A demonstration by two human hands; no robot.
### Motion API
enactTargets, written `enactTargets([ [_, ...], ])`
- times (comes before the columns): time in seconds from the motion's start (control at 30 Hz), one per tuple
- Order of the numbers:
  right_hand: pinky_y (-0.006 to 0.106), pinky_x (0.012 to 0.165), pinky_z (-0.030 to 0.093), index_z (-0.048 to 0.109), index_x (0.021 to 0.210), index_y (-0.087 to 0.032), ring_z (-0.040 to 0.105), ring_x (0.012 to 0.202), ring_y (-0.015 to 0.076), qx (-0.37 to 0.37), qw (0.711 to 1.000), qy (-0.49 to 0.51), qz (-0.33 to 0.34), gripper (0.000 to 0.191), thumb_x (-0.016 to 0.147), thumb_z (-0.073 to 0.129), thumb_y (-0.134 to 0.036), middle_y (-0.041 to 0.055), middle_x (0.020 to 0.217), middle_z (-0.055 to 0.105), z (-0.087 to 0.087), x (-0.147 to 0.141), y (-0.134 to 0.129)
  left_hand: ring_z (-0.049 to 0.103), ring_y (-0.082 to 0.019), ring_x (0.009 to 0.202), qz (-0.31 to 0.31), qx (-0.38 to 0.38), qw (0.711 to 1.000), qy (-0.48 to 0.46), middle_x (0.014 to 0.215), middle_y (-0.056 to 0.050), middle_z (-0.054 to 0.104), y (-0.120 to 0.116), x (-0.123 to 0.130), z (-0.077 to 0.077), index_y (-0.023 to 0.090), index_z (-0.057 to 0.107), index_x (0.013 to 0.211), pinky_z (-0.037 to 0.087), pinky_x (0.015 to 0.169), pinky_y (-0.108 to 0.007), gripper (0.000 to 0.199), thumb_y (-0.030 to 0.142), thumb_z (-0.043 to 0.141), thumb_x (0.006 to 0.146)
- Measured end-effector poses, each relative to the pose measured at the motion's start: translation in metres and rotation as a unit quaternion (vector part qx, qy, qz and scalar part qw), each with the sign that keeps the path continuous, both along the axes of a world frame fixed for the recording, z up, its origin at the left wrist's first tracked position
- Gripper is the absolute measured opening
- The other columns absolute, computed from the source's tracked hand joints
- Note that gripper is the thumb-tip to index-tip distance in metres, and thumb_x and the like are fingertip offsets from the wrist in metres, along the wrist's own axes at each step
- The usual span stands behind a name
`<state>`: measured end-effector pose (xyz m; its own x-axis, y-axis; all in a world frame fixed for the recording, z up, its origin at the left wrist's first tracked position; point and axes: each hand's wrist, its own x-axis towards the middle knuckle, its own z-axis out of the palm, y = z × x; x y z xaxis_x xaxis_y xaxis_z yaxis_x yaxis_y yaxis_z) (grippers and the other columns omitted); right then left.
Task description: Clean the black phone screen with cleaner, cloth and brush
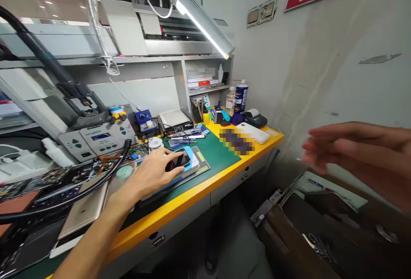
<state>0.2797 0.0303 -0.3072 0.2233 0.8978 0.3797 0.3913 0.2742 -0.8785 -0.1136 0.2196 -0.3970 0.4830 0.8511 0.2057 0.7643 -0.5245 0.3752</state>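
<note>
My left hand [149, 173] lies over a black smartphone [177, 160], with its fingertips on the phone's dark face and edge. The phone sits in a blue and white holder [190, 155] on a green work mat [208, 155]. My right hand [356, 155] is blurred in the air at the right, above a dark box, touching nothing and holding nothing. Its fingers are slightly apart.
A yellow-edged workbench [192, 200] has drawers below. To the left lie circuit boards [54, 177], a black hose [77, 197] and a soldering station [98, 137]. Bottles [240, 97] and tools crowd the back. A wall [321, 56] closes the right side.
</note>
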Motion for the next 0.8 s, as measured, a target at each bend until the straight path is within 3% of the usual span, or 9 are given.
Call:
enactTargets([
  [0.13,0.039,0.071,0.059,0.081,0.106,-0.030,0.074,0.090,0.0253,-0.032,0.985,0.070,0.155,0.019,0.097,0.067,-0.038,0.0104,0.101,0.079,0.011,-0.033,0.018,0.054,-0.038,0.120,-0.006,0.037,0.998,0.058,0.131,-0.014,0.061,0.000,-0.002,-0.010,0.030,0.063,0.140,0.042,0.103,-0.056,0.064,0.069,0.049,0.092],
  [0.3,0.036,0.076,0.060,0.079,0.110,-0.027,0.074,0.098,0.0247,-0.035,0.973,0.089,0.212,0.021,0.096,0.068,-0.038,0.0072,0.107,0.077,0.016,-0.055,0.035,0.055,-0.037,0.122,-0.001,0.071,0.992,0.102,0.140,-0.013,0.059,-0.001,-0.003,-0.016,0.031,0.062,0.141,0.044,0.104,-0.056,0.064,0.069,0.039,0.096],
  [0.43,0.038,0.075,0.060,0.079,0.108,-0.027,0.074,0.097,0.0263,-0.029,0.968,0.088,0.231,0.020,0.094,0.070,-0.038,0.0073,0.109,0.077,0.018,-0.066,0.041,0.049,-0.043,0.127,0.025,0.101,0.990,0.099,0.140,-0.014,0.061,-0.017,0.007,-0.009,0.027,0.068,0.134,0.041,0.106,-0.064,0.056,0.061,0.047,0.095],
  [0.53,0.037,0.074,0.061,0.078,0.108,-0.027,0.075,0.095,0.0255,-0.034,0.959,0.099,0.264,0.018,0.096,0.066,-0.033,0.0063,0.110,0.076,0.022,-0.077,0.042,0.047,-0.040,0.134,-0.009,0.143,0.989,-0.027,0.141,-0.013,0.061,-0.054,0.023,-0.004,0.024,0.068,0.132,0.034,0.116,-0.061,0.048,0.051,0.056,0.094],
  [0.6,0.036,0.074,0.062,0.077,0.109,-0.026,0.076,0.095,0.0255,-0.033,0.950,0.111,0.291,0.019,0.098,0.063,-0.031,0.0052,0.109,0.076,0.025,-0.084,0.043,0.053,-0.032,0.131,-0.065,0.028,0.983,-0.168,0.141,-0.008,0.061,-0.086,0.039,-0.011,0.029,0.062,0.137,0.041,0.115,-0.050,0.046,0.046,0.058,0.095],
  [0.67,0.035,0.074,0.063,0.076,0.109,-0.026,0.076,0.092,0.0238,-0.032,0.943,0.116,0.310,0.019,0.099,0.060,-0.028,0.0028,0.106,0.077,0.030,-0.089,0.043,0.056,-0.030,0.129,-0.109,-0.149,0.943,-0.276,0.145,-0.006,0.059,-0.114,0.058,-0.033,0.033,0.060,0.139,0.045,0.112,-0.048,0.044,0.047,0.054,0.098],
  [0.73,0.032,0.072,0.063,0.076,0.107,-0.027,0.076,0.086,0.0197,-0.025,0.941,0.115,0.316,0.023,0.101,0.053,-0.023,-0.0006,0.102,0.077,0.036,-0.096,0.043,0.048,-0.032,0.138,-0.093,-0.279,0.874,-0.388,0.150,-0.008,0.055,-0.132,0.080,-0.066,0.030,0.061,0.140,0.031,0.121,-0.049,0.046,0.050,0.054,0.099],
  [0.77,0.031,0.069,0.063,0.076,0.105,-0.027,0.076,0.082,0.0173,-0.022,0.942,0.115,0.316,0.027,0.102,0.050,-0.020,-0.0024,0.100,0.077,0.039,-0.099,0.043,0.045,-0.031,0.141,-0.057,-0.338,0.814,-0.469,0.149,-0.008,0.056,-0.137,0.093,-0.084,0.027,0.063,0.138,0.025,0.124,-0.048,0.046,0.050,0.052,0.100],
  [0.8,0.029,0.067,0.063,0.076,0.103,-0.028,0.075,0.078,0.0156,-0.021,0.942,0.116,0.314,0.029,0.102,0.049,-0.018,-0.0039,0.097,0.077,0.042,-0.102,0.042,0.043,-0.030,0.143,-0.030,-0.412,0.720,-0.558,0.148,-0.009,0.057,-0.139,0.105,-0.101,0.024,0.065,0.136,0.022,0.125,-0.046,0.047,0.050,0.052,0.100],
])
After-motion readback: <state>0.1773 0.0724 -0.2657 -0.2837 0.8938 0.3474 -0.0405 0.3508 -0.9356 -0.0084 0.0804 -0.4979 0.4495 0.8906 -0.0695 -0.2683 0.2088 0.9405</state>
